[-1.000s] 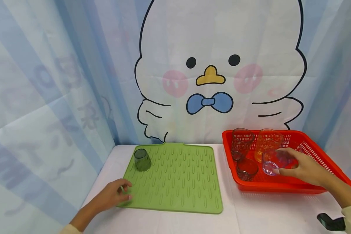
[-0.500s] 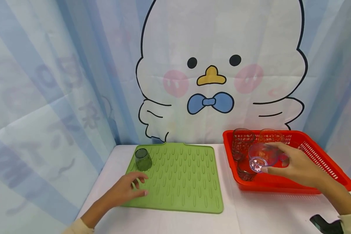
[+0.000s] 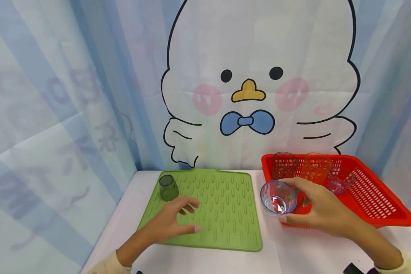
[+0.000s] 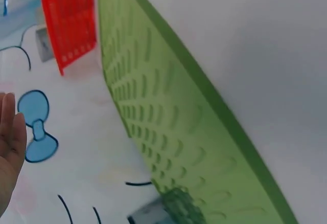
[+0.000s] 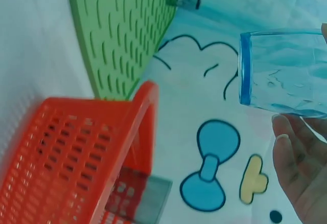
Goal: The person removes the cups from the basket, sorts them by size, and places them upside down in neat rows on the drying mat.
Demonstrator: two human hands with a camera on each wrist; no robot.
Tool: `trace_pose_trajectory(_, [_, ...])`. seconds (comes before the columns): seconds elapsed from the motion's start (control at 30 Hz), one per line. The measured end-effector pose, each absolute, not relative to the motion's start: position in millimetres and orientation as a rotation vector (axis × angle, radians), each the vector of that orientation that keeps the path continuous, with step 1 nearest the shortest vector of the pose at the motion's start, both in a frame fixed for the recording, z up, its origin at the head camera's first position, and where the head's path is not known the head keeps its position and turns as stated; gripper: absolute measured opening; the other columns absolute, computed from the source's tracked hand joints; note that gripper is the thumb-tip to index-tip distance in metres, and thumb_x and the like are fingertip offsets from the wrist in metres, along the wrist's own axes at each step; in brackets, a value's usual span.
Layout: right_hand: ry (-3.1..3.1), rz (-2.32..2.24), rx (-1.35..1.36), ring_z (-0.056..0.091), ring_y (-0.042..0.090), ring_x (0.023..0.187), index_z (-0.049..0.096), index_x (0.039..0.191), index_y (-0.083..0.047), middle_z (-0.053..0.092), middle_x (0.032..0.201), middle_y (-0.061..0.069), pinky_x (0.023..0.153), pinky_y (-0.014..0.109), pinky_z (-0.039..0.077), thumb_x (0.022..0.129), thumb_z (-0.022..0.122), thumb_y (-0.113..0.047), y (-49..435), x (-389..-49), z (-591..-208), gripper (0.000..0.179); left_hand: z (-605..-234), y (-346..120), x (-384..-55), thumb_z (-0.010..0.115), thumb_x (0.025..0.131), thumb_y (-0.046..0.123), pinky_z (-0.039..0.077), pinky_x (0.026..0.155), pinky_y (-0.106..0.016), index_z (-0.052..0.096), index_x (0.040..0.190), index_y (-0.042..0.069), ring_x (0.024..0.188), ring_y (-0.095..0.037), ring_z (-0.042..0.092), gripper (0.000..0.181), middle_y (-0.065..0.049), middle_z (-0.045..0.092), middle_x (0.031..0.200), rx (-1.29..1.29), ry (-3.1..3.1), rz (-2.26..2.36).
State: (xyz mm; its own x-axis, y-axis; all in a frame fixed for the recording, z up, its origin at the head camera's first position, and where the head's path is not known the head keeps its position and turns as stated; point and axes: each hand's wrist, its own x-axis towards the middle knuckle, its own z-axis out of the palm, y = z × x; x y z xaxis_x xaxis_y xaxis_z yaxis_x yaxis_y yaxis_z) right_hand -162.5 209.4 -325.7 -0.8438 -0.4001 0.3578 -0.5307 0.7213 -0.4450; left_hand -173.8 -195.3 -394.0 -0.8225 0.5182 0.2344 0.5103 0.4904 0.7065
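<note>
A clear bluish glass (image 3: 278,198) is gripped between the thumb and fingers of my right hand (image 3: 323,207), above the front left edge of the red basket (image 3: 349,217). The right wrist view shows the same glass (image 5: 286,73) raised off the table, with fingers beneath it. My left hand (image 3: 171,219) hovers over the green mat (image 3: 222,213), its fingers loosely bent and holding nothing. A dark grey glass (image 3: 168,188) stands on the mat's far left part. Only part of the left hand (image 4: 9,142) shows in the left wrist view.
Inside the red basket are a dark glass (image 3: 285,165), an orange glass (image 3: 316,167) and a purplish glass (image 3: 340,180). The mat lies left of the basket on a white tablecloth (image 3: 239,260). A printed curtain (image 3: 246,144) hangs directly behind.
My right hand has carried the bluish glass leftward, from inside the basket to its left edge, and tipped its rim toward the camera. My left hand has moved right over the mat.
</note>
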Motion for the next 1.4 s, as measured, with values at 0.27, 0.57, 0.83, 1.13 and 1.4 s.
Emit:
trace_pose_trajectory(0.27, [-2.63, 0.844, 0.838, 0.059, 0.005, 0.094, 0.059, 0.129, -0.02, 0.065, 0.112, -0.011, 0.073, 0.023, 0.058, 0.07, 0.091, -0.046, 185.9, -157.9, -338.2, 0.072, -377.7, -161.5, -170.4, 0.082, 0.084, 0.035, 0.053, 0.095, -0.031, 0.052, 0.139, 0.018, 0.116, -0.014, 0.06, 0.064, 0.002, 0.06, 0.131, 1.14, 2.67, 1.324])
trace_pose_trajectory(0.57, [-2.61, 0.945, 0.925, 0.056, 0.001, 0.089, 0.058, 0.133, -0.021, 0.065, 0.108, -0.016, 0.067, 0.02, 0.055, 0.071, 0.09, -0.044, 163.4, -157.3, -350.8, 0.074, -369.9, -132.2, -165.5, 0.085, 0.081, 0.031, 0.051, 0.101, -0.033, 0.044, 0.147, 0.015, 0.124, -0.016, 0.057, 0.079, -0.002, 0.055, 0.142, 1.23, 2.555, 1.365])
trace_pose_trajectory(0.83, [-2.542, 0.93, 1.028, 0.054, -0.001, 0.088, 0.06, 0.131, -0.022, 0.064, 0.103, -0.018, 0.065, 0.02, 0.053, 0.074, 0.087, -0.048, 149.2, -159.8, -357.2, 0.069, -367.8, -118.0, -163.1, 0.085, 0.08, 0.03, 0.05, 0.102, -0.029, 0.044, 0.147, 0.014, 0.123, -0.012, 0.056, 0.081, -0.001, 0.055, 0.138, 1.205, 2.499, 1.381])
trace_pose_trajectory(1.13, [-2.478, 0.942, 1.112, 0.054, -0.002, 0.085, 0.06, 0.13, -0.023, 0.064, 0.105, -0.017, 0.066, 0.019, 0.052, 0.074, 0.088, -0.045, 142.1, -163.6, -361.4, 0.067, -369.2, -113.7, -163.6, 0.087, 0.078, 0.03, 0.051, 0.1, -0.026, 0.045, 0.146, 0.011, 0.12, -0.011, 0.057, 0.082, -0.001, 0.057, 0.134, 1.22, 2.523, 1.41])
trace_pose_trajectory(1.4, [-2.532, 0.952, 1.109, 0.054, -0.002, 0.085, 0.059, 0.13, -0.024, 0.063, 0.106, -0.017, 0.07, 0.021, 0.053, 0.074, 0.088, -0.049, 142.7, -164.9, -363.6, 0.067, -370.3, -110.7, -162.2, 0.088, 0.078, 0.031, 0.052, 0.097, -0.026, 0.05, 0.143, 0.014, 0.116, -0.011, 0.058, 0.077, 0.002, 0.059, 0.129, 1.195, 2.55, 1.424])
